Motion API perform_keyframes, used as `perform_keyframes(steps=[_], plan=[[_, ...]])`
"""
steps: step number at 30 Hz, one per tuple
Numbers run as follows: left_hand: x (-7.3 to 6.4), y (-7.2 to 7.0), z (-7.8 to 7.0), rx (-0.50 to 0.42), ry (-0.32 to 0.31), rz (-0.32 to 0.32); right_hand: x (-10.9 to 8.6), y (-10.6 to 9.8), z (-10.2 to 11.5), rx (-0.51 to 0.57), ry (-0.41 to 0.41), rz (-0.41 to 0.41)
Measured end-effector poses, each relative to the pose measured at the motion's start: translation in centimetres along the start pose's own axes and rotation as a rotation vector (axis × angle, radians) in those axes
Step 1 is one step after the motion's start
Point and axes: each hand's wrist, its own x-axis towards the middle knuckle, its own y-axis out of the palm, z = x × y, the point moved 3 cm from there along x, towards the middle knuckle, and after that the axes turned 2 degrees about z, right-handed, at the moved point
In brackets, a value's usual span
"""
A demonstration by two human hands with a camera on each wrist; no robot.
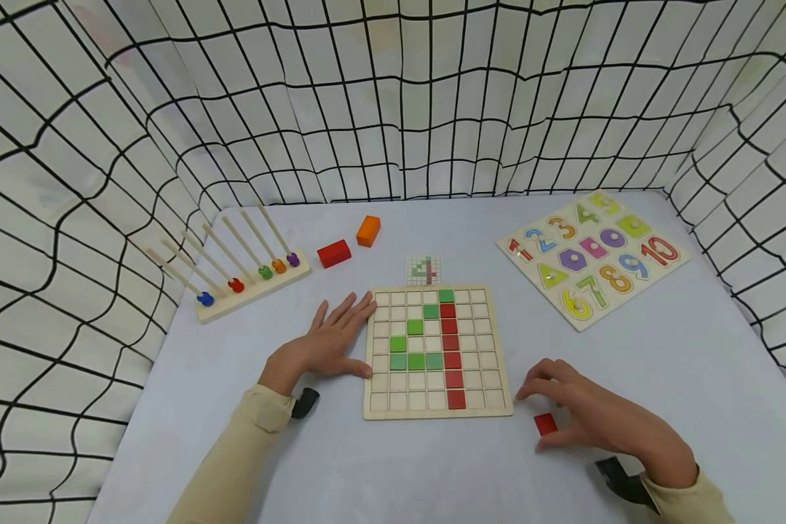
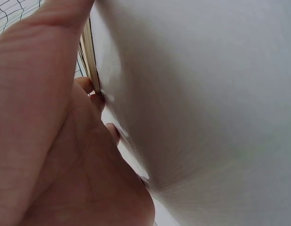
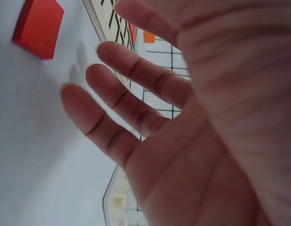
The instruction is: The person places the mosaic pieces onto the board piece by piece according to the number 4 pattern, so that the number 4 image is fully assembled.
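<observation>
A wooden grid board (image 1: 380, 402) lies mid-table, with green and red square tiles set in its cells in the form of a 4. My left hand (image 1: 327, 346) lies with fingers spread along the board's left edge, thumb and fingertips at the rim. Near the lower right corner, my right hand (image 1: 583, 407) hovers with its fingers loosely bent, nothing between them. A loose red tile (image 1: 546, 424) lies on the table beside the right thumb; the right wrist view shows this red tile (image 3: 39, 28) apart from the fingers. Above the board sits a small pattern card (image 1: 423, 271).
A wooden peg rack (image 1: 255, 295) with coloured beads stands at the back left. Near it lie a red block (image 1: 334, 253) and an orange block (image 1: 368, 231). A number puzzle board (image 1: 544, 280) lies at the back right. Black netting (image 1: 402, 131) rises round the table's sides and back.
</observation>
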Motion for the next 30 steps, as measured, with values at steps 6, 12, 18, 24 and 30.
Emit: perform_keyframes(steps=[6,12,18,24,30], plan=[[0.2,0.4,0.5,0.013,-0.001,-0.009,-0.3,0.3,-0.6,0.064,0.023,0.067],[0.1,0.4,0.4,0.010,-0.006,-0.007,0.1,0.7,-0.5,0.031,-0.093,0.032],[-0.2,-0.2,-0.5,0.024,-0.009,0.007,0.5,0.5,-0.3,0.001,-0.128,-0.007],[-0.4,-0.4,-0.7,0.032,-0.015,0.009,1.1,0.0,-0.3,-0.025,-0.127,-0.038],[-0.4,-0.2,-0.5,0.016,-0.002,-0.002,2.3,-0.3,-0.3,-0.080,-0.123,-0.070]])
